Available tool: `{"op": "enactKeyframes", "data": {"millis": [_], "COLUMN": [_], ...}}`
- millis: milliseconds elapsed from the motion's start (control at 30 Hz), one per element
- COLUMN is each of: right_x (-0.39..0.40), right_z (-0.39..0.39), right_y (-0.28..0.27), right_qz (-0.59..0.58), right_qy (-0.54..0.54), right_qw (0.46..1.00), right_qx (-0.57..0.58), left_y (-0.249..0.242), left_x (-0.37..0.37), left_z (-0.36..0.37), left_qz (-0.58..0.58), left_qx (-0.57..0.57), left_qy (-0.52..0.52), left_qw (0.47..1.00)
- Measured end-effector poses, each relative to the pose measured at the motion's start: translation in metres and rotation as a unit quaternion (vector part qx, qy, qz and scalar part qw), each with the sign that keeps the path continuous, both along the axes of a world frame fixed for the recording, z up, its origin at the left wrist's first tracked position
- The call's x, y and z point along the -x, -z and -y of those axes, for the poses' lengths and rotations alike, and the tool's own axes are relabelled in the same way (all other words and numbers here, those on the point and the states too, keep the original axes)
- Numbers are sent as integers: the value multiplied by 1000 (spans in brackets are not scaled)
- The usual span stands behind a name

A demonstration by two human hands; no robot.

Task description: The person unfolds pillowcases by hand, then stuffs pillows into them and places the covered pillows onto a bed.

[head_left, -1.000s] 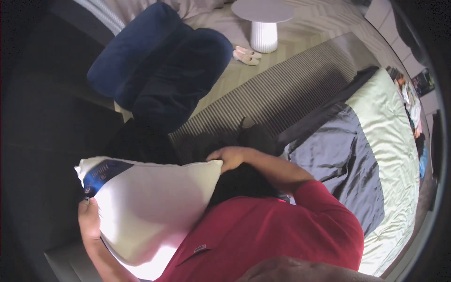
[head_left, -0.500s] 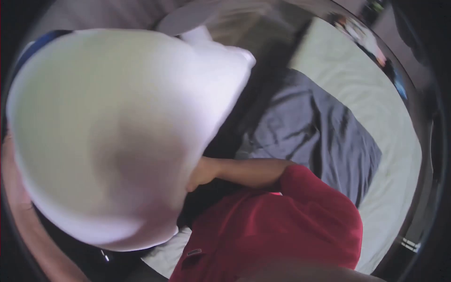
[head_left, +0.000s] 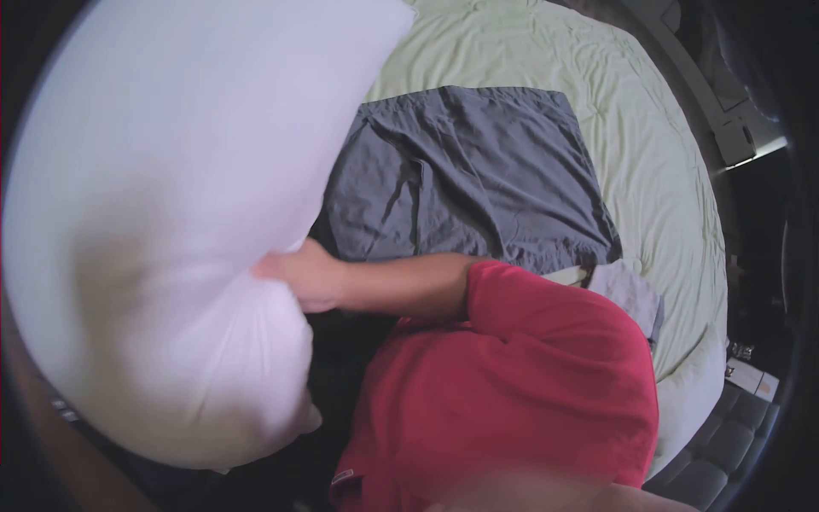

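A large white pillow point(head_left: 213, 128) fills the left side of the view, puffed out and close to the camera. My right hand point(head_left: 303, 275) grips its right edge, with the thumb pressed into the fabric and creases spreading from it. A dim brown strip along the lower left edge seems to be my left forearm point(head_left: 85, 444). The pillow hides my left hand, so its fingers do not show. Just beyond my right arm lies a grey pillowcase-like cloth point(head_left: 478, 171), spread out and wrinkled.
The grey cloth lies on a bed with a pale green sheet point(head_left: 648, 171). A small light grey cloth point(head_left: 631, 299) and a pale pillow point(head_left: 695, 401) are on the right. Past the bed's lower right edge are a tufted dark surface point(head_left: 708, 452) and a white box-like object point(head_left: 751, 378).
The view has turned, so the bed and grey cloth show more fully. The pillow is now more upright and taller in view, with my right hand still on its edge.
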State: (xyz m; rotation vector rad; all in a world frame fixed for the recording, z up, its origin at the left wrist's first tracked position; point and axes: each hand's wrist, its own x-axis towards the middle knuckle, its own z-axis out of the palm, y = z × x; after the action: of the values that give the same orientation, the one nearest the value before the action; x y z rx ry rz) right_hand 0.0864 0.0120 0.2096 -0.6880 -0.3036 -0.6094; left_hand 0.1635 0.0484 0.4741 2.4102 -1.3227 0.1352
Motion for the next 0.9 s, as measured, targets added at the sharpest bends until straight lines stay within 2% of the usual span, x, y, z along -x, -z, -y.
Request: {"op": "enactKeyframes", "data": {"millis": [33, 67, 133, 233, 267, 333, 367, 467, 533, 667, 767, 900], "right_x": [9, 20, 42, 70, 76, 87, 91, 100, 101, 100, 99, 93], "right_z": [7, 12, 21, 23, 23, 22, 22, 26, 28, 35, 44, 59], "right_y": [-8, -12, -9, 15, 25, 49, 59, 85, 101, 98, 106, 113], "right_qz": [-3, -2, -50, -134, -150, -180, -187, -218, -260, -367, -408, -450], "right_qy": [-49, -73, -52, -32, -27, -15, -12, 7, 47, 99, 79, 53], "right_qw": [990, 979, 977, 969, 967, 964, 964, 956, 933, 903, 899, 890], "right_qx": [-129, -193, -201, -204, -206, -194, -190, -195, -244, -200, -137, -52], "left_y": [-7, -14, -29, -35, -19, 64, 102, 196, 239, 272, 291, 304], "left_x": [2, 4, 8, -63, -81, -108, -119, -131, -121, -104, -115, -144], "left_z": [6, 10, 13, -11, -7, 29, 34, 9, -11, -34, -51, -74], "left_qz": [7, 16, 37, 67, 75, -94, -136, -234, -278, -330, -363, -362], "left_qx": [0, 0, 7, 13, 12, 40, 47, -19, -79, -156, -52, -10], "left_qy": [13, 23, 36, 48, 50, 110, 125, 104, 71, -10, -15, -34], "left_qw": [1000, 1000, 999, 997, 996, 989, 982, 966, 955, 931, 930, 932]}}
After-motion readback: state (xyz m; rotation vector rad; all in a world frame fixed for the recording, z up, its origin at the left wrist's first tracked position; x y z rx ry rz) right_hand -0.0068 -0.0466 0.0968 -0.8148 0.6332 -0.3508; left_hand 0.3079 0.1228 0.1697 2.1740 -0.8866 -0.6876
